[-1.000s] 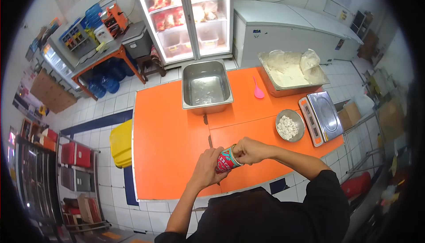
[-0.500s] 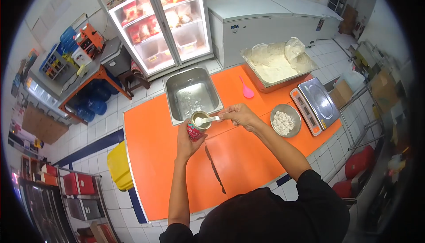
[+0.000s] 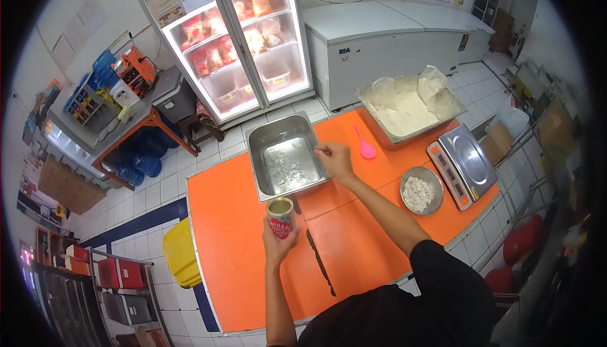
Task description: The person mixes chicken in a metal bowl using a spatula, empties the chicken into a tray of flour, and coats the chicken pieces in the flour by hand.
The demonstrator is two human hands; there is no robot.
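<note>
at the left, a yellow plastic piece [image 3: 180, 255] stands beside the orange-topped rectangular table [image 3: 234, 239]. over the table's near side, the left hand [image 3: 280, 244] is wrapped around a red, cylindrical metal can [image 3: 282, 225] with pale lettering, its open mouth facing up; the grip is closed on the can's sides.

just beyond the can sits a deep rectangular stainless-steel pan [image 3: 254, 160], with shiny, pale patches on its floor. half a second ago the right hand [image 3: 335, 160] held a small white spoon at the can's mouth; now it is over the pan's right side, well clear of the can. so the work has shifted from can to pan. i cannot tell whether its fingers are pinching the spoon, which is not clear here.

further right lie a bright pink plastic spoon [image 3: 367, 150], a large steel tub [image 3: 376, 117] of off-white powder, a round steel bowl [image 3: 435, 189] of whitish lumps, and, just beside it, an orange-and-silver digital scale [image 3: 468, 154].
</note>
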